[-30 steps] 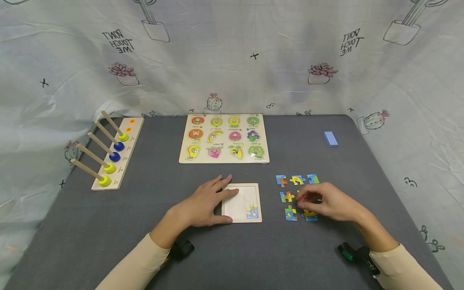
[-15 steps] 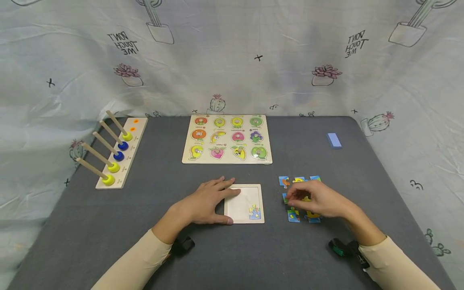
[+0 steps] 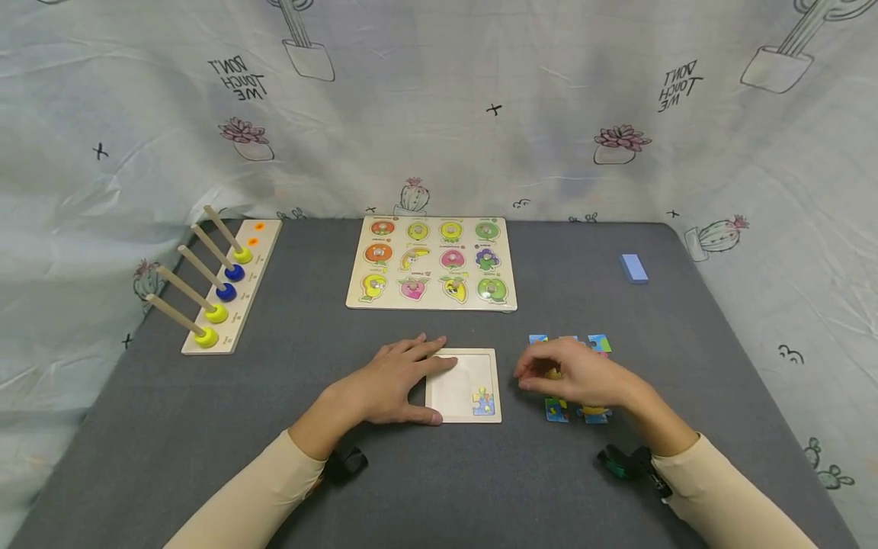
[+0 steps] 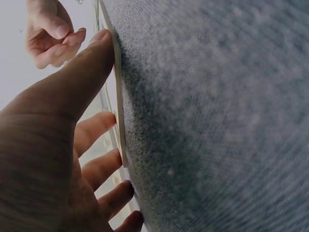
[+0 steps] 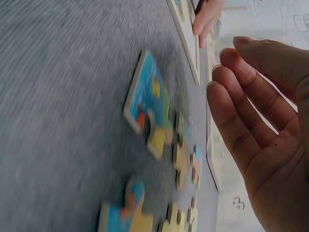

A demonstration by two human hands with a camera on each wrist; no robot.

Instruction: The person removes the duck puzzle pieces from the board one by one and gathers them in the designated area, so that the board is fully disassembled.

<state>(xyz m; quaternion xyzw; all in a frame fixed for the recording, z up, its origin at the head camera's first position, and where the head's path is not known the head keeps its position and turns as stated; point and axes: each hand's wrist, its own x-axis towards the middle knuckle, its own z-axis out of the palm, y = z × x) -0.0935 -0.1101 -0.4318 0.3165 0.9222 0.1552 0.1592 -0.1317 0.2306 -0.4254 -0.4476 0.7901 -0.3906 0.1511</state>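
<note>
My left hand [image 3: 391, 385] rests at the left side of a small square wooden puzzle tray [image 3: 458, 400], fingers spread and thumb touching the near edge. One jigsaw-like patch [image 3: 483, 404] shows in the tray's near right corner; whether it is a loose piece or a print, I cannot tell. My right hand [image 3: 576, 370] is above the left part of a group of colourful jigsaw pieces [image 3: 556, 410], right of the tray. Its fingers are loosely curled, and no piece shows at the fingertips in either wrist view. That hand hides part of the group; one blue piece [image 5: 152, 92] lies below it.
A wooden fruit puzzle board [image 3: 432, 303] lies behind the tray. On the left stands a counting board [image 3: 226, 324] with upright pegs and yellow and blue rings. A blue block [image 3: 634, 268] lies at the back right. Printed cloth [image 3: 439, 114] hangs behind the grey table.
My right hand has moved left across the jigsaw pieces, towards the tray. My left hand has stayed on the tray. The whole head view has shifted slightly.
</note>
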